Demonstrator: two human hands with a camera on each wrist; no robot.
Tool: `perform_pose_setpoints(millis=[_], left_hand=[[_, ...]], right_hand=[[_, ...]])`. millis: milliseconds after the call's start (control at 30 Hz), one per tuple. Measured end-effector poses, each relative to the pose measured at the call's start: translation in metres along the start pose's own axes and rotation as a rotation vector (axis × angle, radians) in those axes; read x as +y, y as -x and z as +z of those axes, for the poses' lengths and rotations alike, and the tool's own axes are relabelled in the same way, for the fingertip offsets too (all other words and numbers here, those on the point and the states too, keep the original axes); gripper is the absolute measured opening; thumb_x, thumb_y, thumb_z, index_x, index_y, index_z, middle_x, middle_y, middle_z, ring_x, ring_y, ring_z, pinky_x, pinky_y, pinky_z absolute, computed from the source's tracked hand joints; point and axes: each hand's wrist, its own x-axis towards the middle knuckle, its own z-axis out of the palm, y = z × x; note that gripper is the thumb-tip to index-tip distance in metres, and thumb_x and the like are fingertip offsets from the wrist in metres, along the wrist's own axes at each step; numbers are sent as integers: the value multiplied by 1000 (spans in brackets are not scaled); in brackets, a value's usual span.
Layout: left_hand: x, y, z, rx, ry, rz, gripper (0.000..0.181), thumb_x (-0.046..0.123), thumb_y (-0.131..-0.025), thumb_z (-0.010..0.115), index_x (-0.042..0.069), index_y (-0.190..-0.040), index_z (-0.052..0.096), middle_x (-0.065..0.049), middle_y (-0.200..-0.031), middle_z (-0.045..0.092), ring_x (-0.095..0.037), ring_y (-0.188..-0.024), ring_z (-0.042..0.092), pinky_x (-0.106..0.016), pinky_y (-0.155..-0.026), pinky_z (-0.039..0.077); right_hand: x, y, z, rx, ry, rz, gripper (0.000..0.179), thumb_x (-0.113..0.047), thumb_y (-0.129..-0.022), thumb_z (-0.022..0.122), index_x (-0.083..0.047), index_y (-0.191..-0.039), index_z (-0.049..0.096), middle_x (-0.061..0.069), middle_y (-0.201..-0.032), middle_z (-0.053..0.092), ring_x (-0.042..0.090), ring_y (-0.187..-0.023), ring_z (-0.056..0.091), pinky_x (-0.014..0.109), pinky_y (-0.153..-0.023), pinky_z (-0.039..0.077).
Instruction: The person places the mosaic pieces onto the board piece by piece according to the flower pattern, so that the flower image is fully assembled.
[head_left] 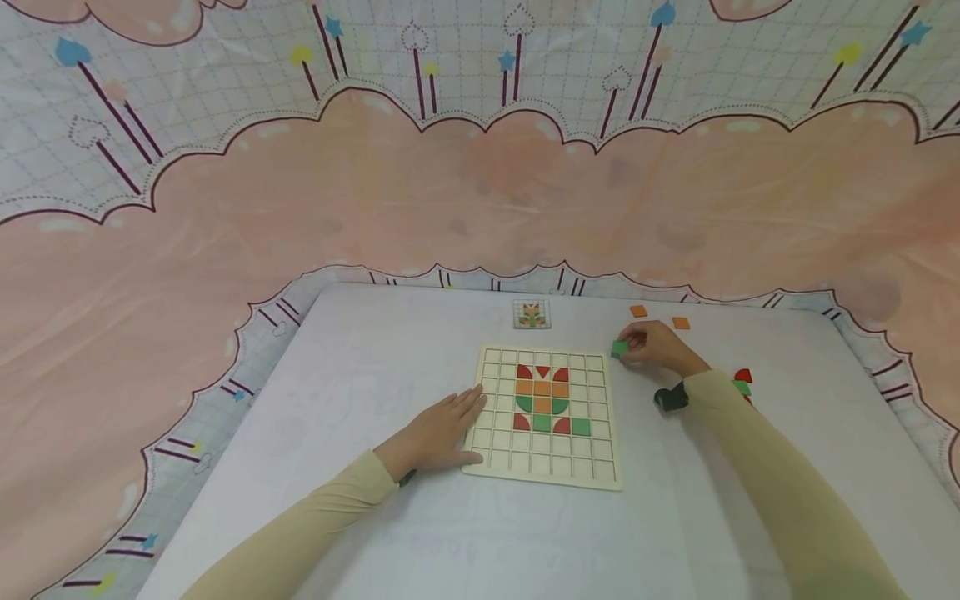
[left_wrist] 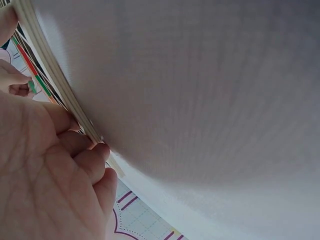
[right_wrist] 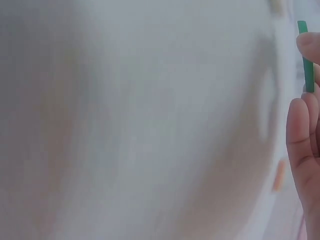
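- The right hand (head_left: 660, 344) pinches a green tile (head_left: 618, 349) between thumb and fingers, parted only by it.
- The board (head_left: 520, 461) lies just left of those fingertips; orange tiles (head_left: 638, 311) lie beyond them.
- The left hand (head_left: 441, 431), thumb spread from its fingers, rests against the board's left edge.
- The step seems to be tile placing; next likely calls for laying it flat in a bare cell.

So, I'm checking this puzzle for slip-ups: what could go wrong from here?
The green tile is pinched in the right hand, so it might slip.
The left hand touches the edge of the gridded board; a push could jostle the laid tiles.
The right sleeve is close to a loose red piece and could sweep it aside.
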Motion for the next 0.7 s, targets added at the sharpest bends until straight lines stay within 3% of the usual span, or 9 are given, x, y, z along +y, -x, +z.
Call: perform_pose_setpoints(millis=[367, 700], left_hand=[[-1, -2, -1, -6, -42, 12, 89, 62, -89, 45, 4, -151, 15, -12, -159, 12, -23, -146, 17, -37, -119, 21], [0, -1, 0, -4, -15, 10, 90, 62, -89, 46, 4, -151, 15, -12, -159, 11, -24, -146, 17, -38, -119, 20]], right_hand=[[-53, 10, 24, -76, -102, -137, 28, -5, -73, 76, 3, -96, 65, 11, -83, 59, 16, -76, 50, 19, -65, 45], [-100, 19, 57, -180, -109, -248, 22, -4, -73, 76, 0, -92, 66, 7, -80, 61, 12, -72, 52, 21, -64, 48]])
